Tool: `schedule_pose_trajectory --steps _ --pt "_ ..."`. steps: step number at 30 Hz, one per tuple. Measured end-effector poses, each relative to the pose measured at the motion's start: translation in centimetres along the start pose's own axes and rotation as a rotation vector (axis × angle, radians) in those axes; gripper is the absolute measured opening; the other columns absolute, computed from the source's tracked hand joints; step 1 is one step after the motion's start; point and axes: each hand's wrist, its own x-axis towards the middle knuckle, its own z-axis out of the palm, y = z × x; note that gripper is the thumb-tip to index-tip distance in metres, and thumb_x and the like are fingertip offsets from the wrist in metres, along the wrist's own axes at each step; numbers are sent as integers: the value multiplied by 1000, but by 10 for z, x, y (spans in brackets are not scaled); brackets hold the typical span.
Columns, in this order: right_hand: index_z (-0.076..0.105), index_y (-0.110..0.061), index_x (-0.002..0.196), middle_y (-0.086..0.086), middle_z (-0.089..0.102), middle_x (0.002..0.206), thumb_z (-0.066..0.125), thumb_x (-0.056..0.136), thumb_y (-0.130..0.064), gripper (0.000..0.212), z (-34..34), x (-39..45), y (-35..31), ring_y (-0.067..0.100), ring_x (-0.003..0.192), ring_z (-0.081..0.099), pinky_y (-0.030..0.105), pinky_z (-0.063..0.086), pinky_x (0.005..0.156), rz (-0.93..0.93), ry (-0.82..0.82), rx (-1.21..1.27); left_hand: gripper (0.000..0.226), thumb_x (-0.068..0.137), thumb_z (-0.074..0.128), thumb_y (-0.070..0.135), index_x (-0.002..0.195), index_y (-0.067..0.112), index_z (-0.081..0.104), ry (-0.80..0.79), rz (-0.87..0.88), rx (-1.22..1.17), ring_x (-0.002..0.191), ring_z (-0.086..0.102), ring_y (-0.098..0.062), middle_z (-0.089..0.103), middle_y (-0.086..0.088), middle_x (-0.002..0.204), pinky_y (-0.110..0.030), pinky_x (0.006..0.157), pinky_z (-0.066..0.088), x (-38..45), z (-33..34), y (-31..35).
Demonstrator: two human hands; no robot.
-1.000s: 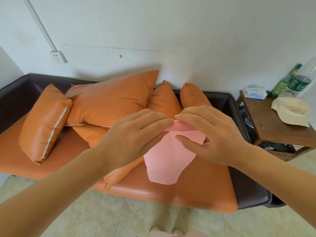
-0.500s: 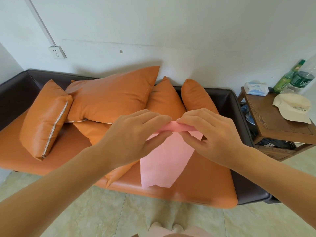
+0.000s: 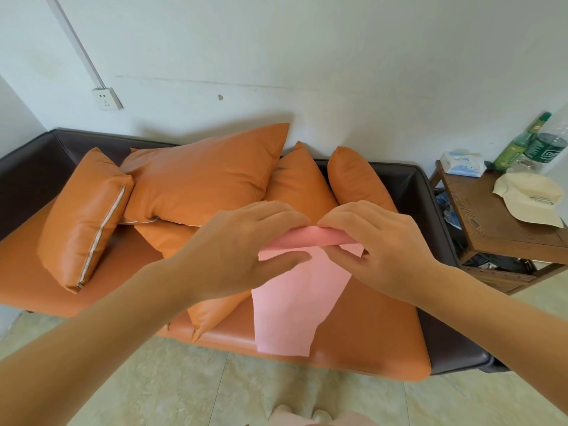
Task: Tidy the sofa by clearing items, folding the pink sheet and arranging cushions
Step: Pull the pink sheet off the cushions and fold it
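Note:
I hold the pink sheet (image 3: 295, 296) in the air above the orange sofa seat (image 3: 368, 327). My left hand (image 3: 236, 250) and my right hand (image 3: 381, 250) pinch its folded top edge side by side, fingertips nearly touching. The rest of the sheet hangs down in a narrow strip over the seat's front edge. Several orange cushions lie in a loose heap on the sofa: a small one (image 3: 83, 216) at the left, a large one (image 3: 203, 176) against the back, two more (image 3: 301, 182) (image 3: 356, 176) behind my hands, and one (image 3: 212, 312) partly hidden under my left wrist.
The sofa has a dark brown frame (image 3: 430, 229). A wooden side table (image 3: 491, 226) stands to its right with a cream cap (image 3: 528, 198), a tissue pack (image 3: 461, 162) and green bottles (image 3: 519, 142). A wall socket (image 3: 106, 98) is above the sofa. Tiled floor lies in front.
The top edge of the pink sheet has been folded over into a thicker band between my fingers, and the hanging part has dropped longer and narrower.

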Motion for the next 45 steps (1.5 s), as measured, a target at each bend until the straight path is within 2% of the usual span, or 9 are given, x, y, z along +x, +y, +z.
schedule_pose_trajectory --steps 4,10,14,17,22,27,34,40,45 --pt "70 -8 101 -1 69 95 65 89 -28 24 0 2 -1 20 78 64 35 51 55 10 -14 26 29 96 56 29 114 8 65 20 61 11 81 63 -22 67 -1 97 -41 59 52 -1 1 -3" --pt "71 -8 105 -3 72 98 65 90 -32 28 0 4 -1 16 79 68 35 53 58 18 -44 95 19 92 63 17 111 12 63 75 76 -20 91 61 -22 64 1 106 -41 63 52 0 6 -4" --pt "72 -7 98 -1 71 94 68 89 -24 20 5 1 -1 18 76 66 35 51 53 -10 2 50 28 88 66 27 113 14 63 33 24 -7 96 61 -17 63 4 110 -37 71 51 2 4 -3" --pt "72 -8 98 -2 69 95 68 89 -24 19 5 1 0 17 78 64 35 50 53 0 -1 44 30 92 59 34 112 13 65 -7 8 -7 79 62 -17 66 5 95 -37 62 50 2 2 -3" --pt "69 -10 108 -4 68 104 65 87 -39 36 0 2 0 14 89 64 35 53 65 81 -109 137 23 93 58 24 114 14 62 4 20 -49 86 62 -19 64 4 101 -40 61 51 0 7 -5" --pt "70 -8 108 -4 72 96 61 91 -30 29 3 -1 2 12 79 67 35 53 54 79 -119 163 23 87 64 16 109 15 63 22 3 -22 89 60 -14 62 8 103 -37 55 50 3 7 -3" --pt "69 -10 103 -2 68 97 65 88 -21 18 4 1 4 15 83 64 35 51 52 31 -51 70 30 90 55 39 116 25 61 -84 -20 -9 75 58 -7 64 15 95 -35 53 48 6 -3 -8" --pt "68 -12 108 -4 69 101 62 88 -38 34 -2 5 5 17 85 65 37 53 60 73 -136 136 26 91 57 27 117 22 61 -63 13 -63 78 60 -10 64 12 99 -36 53 48 5 1 -7" --pt "69 -10 105 -3 69 89 60 88 -27 25 0 2 6 16 74 65 36 50 52 61 -157 134 30 84 62 18 113 25 57 -89 -31 -26 77 56 -9 58 16 105 -37 50 46 7 2 -8"
